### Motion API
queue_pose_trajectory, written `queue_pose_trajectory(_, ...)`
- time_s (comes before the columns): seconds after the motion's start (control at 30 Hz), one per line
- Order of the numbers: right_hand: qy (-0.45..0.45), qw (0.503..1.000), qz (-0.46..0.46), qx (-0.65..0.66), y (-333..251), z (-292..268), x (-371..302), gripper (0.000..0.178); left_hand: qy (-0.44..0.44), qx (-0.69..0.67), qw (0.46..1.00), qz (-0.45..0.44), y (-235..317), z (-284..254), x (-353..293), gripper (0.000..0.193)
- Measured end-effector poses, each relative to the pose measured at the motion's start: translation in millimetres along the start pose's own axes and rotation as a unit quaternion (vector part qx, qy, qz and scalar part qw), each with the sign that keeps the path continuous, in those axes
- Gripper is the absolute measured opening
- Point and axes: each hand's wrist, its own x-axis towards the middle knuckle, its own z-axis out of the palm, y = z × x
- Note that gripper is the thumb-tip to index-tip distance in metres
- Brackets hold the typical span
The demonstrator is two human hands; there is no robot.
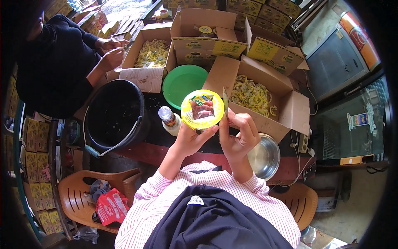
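My left hand (pixel 187 139) is closed around a plastic cup (pixel 202 109) with a round, yellow-printed lid, held up in front of me. Through the lid's clear middle, fingers show. Close by, my right hand (pixel 239 135) grips a small knife (pixel 225 101), its blade pointing up along the right edge of the lid. I cannot tell whether the blade touches the cup. Behind my left hand stands a bottle (pixel 169 120) with a silvery top. A green basin (pixel 176 85) sits just beyond the cup.
Cardboard boxes hold yellow strips at right (pixel 286 112) and far left (pixel 145 79). A black bucket (pixel 141 106) stands left, a metal bowl (pixel 265 157) right of my forearm. A co-worker's hands (pixel 111 54) work at upper left. Brown chairs (pixel 76 193) flank me.
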Motion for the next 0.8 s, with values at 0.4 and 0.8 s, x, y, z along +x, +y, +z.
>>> queue_pose_trajectory(0.4, -0.017, 0.999, 0.019, -0.028, -2.9, 0.1, 3.6, 0.021, -0.061, 0.118, 0.990, -0.045, 4.8, -12.9, 1.5, 0.029)
queue_pose_trajectory(0.8, -0.014, 0.999, 0.034, -0.003, -9.8, -3.5, 1.3, 0.015, -0.014, 0.076, 0.997, -0.030, 7.0, -10.1, 0.5, 0.030)
